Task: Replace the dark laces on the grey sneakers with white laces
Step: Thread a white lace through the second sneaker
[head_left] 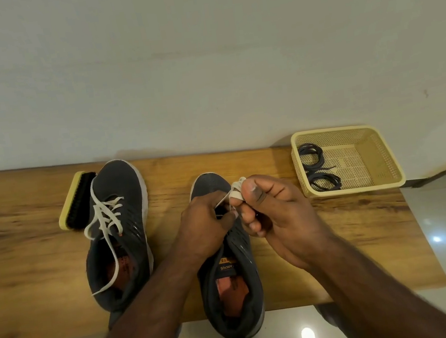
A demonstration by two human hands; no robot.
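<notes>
Two grey sneakers stand on the wooden table (338,238). The left sneaker (119,210) carries a white lace (104,221), threaded and loose, its ends trailing over the opening. The right sneaker (230,275) lies under my hands, its heel over the table's front edge. My right hand (276,218) holds a bunched white lace (236,189) between thumb and fingers above the shoe's toe. My left hand (206,225) pinches a strand of that lace over the eyelet area, which it hides.
A yellow-backed shoe brush (77,203) lies left of the left sneaker. At the back right a cream plastic basket (367,155) holds two coiled dark laces (316,167). A pale wall rises behind the table.
</notes>
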